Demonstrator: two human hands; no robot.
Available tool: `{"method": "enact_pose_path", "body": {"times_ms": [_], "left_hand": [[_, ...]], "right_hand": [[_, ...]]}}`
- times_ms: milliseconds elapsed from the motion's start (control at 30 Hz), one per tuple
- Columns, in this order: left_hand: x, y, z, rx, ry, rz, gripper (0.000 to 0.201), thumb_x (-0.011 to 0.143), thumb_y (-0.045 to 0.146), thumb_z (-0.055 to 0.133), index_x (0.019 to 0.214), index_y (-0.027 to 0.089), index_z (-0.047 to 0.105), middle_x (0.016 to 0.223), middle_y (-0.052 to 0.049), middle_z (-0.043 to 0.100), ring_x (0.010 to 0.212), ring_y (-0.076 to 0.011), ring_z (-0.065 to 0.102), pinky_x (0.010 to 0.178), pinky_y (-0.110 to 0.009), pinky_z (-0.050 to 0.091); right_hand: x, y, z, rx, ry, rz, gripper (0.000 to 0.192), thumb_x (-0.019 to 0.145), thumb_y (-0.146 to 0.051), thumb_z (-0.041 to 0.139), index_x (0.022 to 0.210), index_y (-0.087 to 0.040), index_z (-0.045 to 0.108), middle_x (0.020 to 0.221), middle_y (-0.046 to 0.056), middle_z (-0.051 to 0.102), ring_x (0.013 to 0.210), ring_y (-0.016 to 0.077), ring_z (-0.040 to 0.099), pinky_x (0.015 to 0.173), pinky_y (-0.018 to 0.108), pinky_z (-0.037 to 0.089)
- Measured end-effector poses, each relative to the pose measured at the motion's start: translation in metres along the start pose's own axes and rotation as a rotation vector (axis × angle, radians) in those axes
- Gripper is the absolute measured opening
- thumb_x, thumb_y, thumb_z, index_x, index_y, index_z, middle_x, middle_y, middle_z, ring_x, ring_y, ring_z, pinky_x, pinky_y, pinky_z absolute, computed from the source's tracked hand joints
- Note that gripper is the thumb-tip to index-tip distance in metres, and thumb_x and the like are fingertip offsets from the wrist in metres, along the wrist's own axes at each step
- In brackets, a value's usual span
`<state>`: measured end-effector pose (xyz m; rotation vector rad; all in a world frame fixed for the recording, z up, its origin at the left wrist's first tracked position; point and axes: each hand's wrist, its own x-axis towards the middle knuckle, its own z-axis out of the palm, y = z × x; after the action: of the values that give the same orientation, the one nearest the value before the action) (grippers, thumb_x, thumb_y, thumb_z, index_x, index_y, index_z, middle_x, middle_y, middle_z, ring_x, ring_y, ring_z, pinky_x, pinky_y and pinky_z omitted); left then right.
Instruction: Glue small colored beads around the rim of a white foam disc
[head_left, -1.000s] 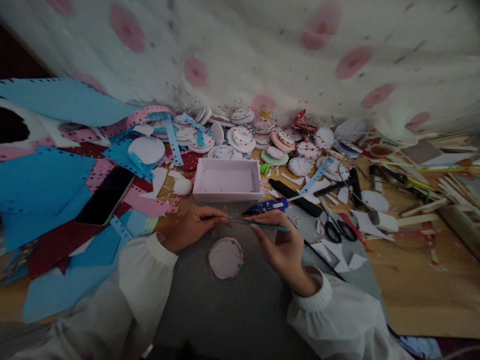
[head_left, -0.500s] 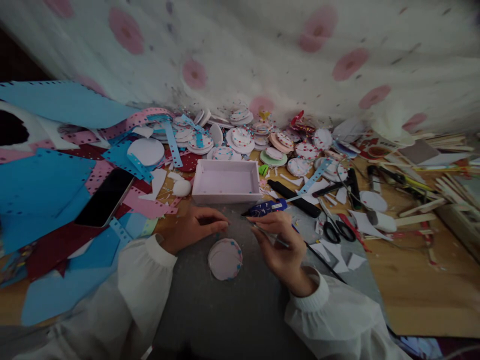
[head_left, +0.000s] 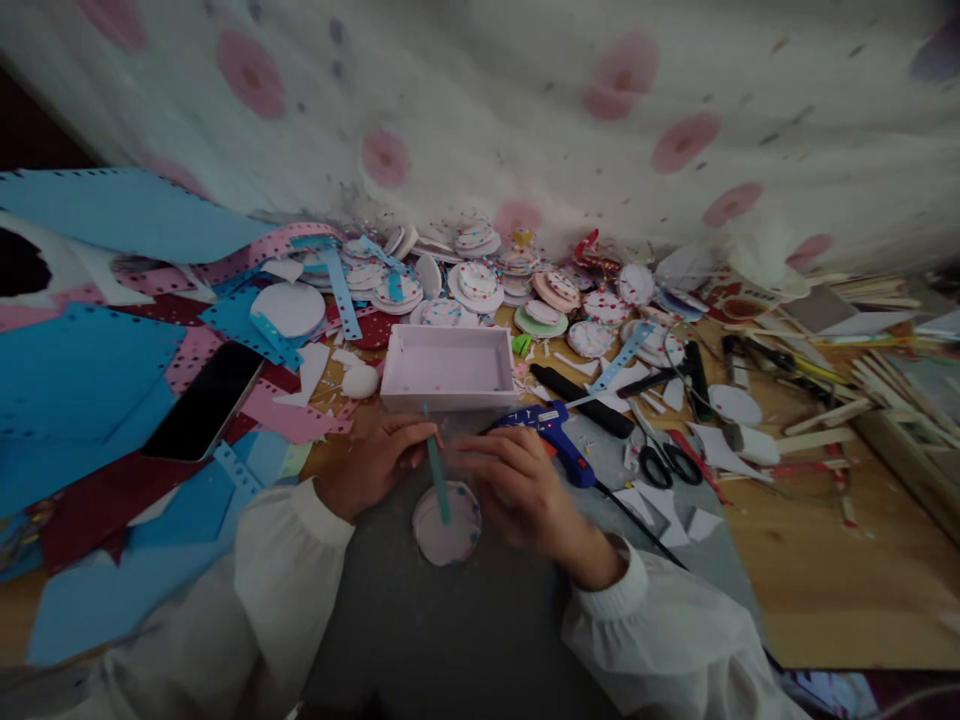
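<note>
My left hand (head_left: 379,462) pinches a slim teal stick-like tool (head_left: 436,465) near its upper end; its exact kind is unclear. The tool slants down over a round white disc (head_left: 431,538) edged with small blue and red dots, which lies on the grey mat. To the right, my right hand (head_left: 529,490) hovers with fingers stretched towards the tool, blurred by motion and with nothing visible in them. A blue glue gun (head_left: 559,435) lies just beyond the right hand. Behind both hands stands a shallow white box (head_left: 448,398) with a few tiny specks inside.
Finished-looking layered discs (head_left: 476,285) crowd the back by the curtain. Blue paper sheets (head_left: 82,370) and a phone (head_left: 204,402) lie left. Black-handled scissors (head_left: 667,462), a black marker-like rod (head_left: 581,402), paper scraps and wooden sticks (head_left: 892,385) cover the right.
The teal tool now shows in my left hand above the disc; before, my right hand pinched a thin item. My right hand has shifted left, its fingers loosening, uncovering more of the glue gun.
</note>
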<state>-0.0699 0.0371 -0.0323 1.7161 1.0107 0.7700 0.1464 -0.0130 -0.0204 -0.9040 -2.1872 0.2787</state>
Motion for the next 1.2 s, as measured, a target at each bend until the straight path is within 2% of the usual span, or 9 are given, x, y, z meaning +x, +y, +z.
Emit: {"method": "enact_pose_path", "body": {"times_ms": [100, 167, 267, 367, 500, 600, 733, 933, 1200], "left_hand": [[0.000, -0.010, -0.008, 0.031, 0.036, 0.136, 0.016, 0.082, 0.027, 0.057, 0.069, 0.018, 0.056, 0.069, -0.002, 0.060, 0.065, -0.0131, 0.054, 0.066, -0.026, 0.043], [0.001, -0.012, -0.009, -0.091, -0.007, 0.080, 0.023, 0.083, 0.025, 0.054, 0.061, 0.018, 0.052, 0.064, -0.002, 0.056, 0.061, -0.0123, 0.051, 0.064, -0.025, 0.042], [0.002, -0.006, -0.006, -0.292, -0.063, -0.069, 0.031, 0.080, 0.025, 0.050, 0.050, 0.017, 0.047, 0.052, 0.000, 0.047, 0.053, -0.0114, 0.043, 0.056, -0.024, 0.037], [0.004, 0.002, -0.003, -0.379, -0.111, -0.196, 0.028, 0.070, 0.027, 0.053, 0.045, 0.016, 0.049, 0.046, 0.001, 0.043, 0.048, -0.0100, 0.038, 0.049, -0.023, 0.031], [0.005, 0.004, -0.004, -0.364, -0.143, -0.299, 0.026, 0.064, 0.028, 0.056, 0.043, 0.015, 0.051, 0.045, 0.001, 0.045, 0.047, -0.0097, 0.038, 0.049, -0.023, 0.028], [0.003, -0.003, -0.004, -0.308, -0.157, -0.303, 0.027, 0.066, 0.030, 0.058, 0.045, 0.015, 0.051, 0.046, 0.001, 0.047, 0.048, -0.0097, 0.039, 0.050, -0.023, 0.028], [0.001, -0.012, -0.005, -0.266, -0.188, -0.293, 0.028, 0.070, 0.030, 0.060, 0.048, 0.014, 0.050, 0.048, 0.002, 0.045, 0.048, -0.0090, 0.039, 0.049, -0.023, 0.028], [0.002, -0.008, -0.006, -0.231, -0.222, -0.293, 0.026, 0.069, 0.031, 0.061, 0.050, 0.014, 0.053, 0.049, 0.002, 0.046, 0.048, -0.0086, 0.038, 0.046, -0.021, 0.026], [0.002, 0.003, -0.008, -0.175, -0.319, -0.337, 0.031, 0.072, 0.034, 0.059, 0.050, 0.014, 0.052, 0.045, 0.004, 0.040, 0.044, -0.0073, 0.033, 0.043, -0.021, 0.024]], "right_hand": [[-0.002, 0.003, -0.021, -0.070, 0.195, 0.231, 0.014, 0.083, -0.013, 0.053, 0.093, -0.021, 0.058, 0.092, 0.006, 0.063, 0.086, 0.0190, 0.059, 0.073, 0.034, 0.048], [-0.006, 0.008, -0.034, -0.185, 0.281, 0.440, 0.008, 0.084, -0.022, 0.054, 0.076, -0.022, 0.051, 0.073, 0.002, 0.056, 0.070, 0.0171, 0.054, 0.061, 0.030, 0.044], [-0.016, 0.020, -0.040, -0.493, 0.135, 0.674, 0.026, 0.080, -0.044, 0.060, 0.074, -0.022, 0.049, 0.071, 0.003, 0.054, 0.068, 0.0212, 0.053, 0.060, 0.033, 0.040], [-0.028, 0.031, -0.032, -0.682, -0.031, 0.691, 0.045, 0.070, -0.059, 0.065, 0.082, -0.018, 0.051, 0.079, 0.011, 0.055, 0.078, 0.0297, 0.055, 0.066, 0.041, 0.043], [-0.034, 0.037, -0.022, -0.682, -0.139, 0.681, 0.032, 0.070, -0.046, 0.065, 0.077, -0.020, 0.048, 0.075, 0.011, 0.055, 0.075, 0.0303, 0.056, 0.066, 0.041, 0.044], [-0.027, 0.035, -0.025, -0.556, -0.085, 0.761, 0.026, 0.067, -0.038, 0.062, 0.078, -0.021, 0.046, 0.067, 0.005, 0.055, 0.064, 0.0242, 0.056, 0.056, 0.033, 0.040], [-0.016, 0.025, -0.031, -0.311, 0.052, 0.918, 0.036, 0.063, -0.031, 0.063, 0.094, -0.021, 0.049, 0.055, -0.006, 0.051, 0.046, 0.0152, 0.049, 0.044, 0.024, 0.032], [-0.011, 0.013, -0.021, -0.083, 0.262, 0.837, 0.033, 0.062, -0.025, 0.059, 0.094, -0.021, 0.052, 0.050, -0.010, 0.048, 0.039, 0.0095, 0.041, 0.040, 0.022, 0.033], [-0.012, 0.013, -0.009, -0.117, 0.286, 0.826, 0.023, 0.062, -0.026, 0.057, 0.082, -0.024, 0.046, 0.051, -0.009, 0.049, 0.040, 0.0097, 0.042, 0.039, 0.022, 0.032]]}}
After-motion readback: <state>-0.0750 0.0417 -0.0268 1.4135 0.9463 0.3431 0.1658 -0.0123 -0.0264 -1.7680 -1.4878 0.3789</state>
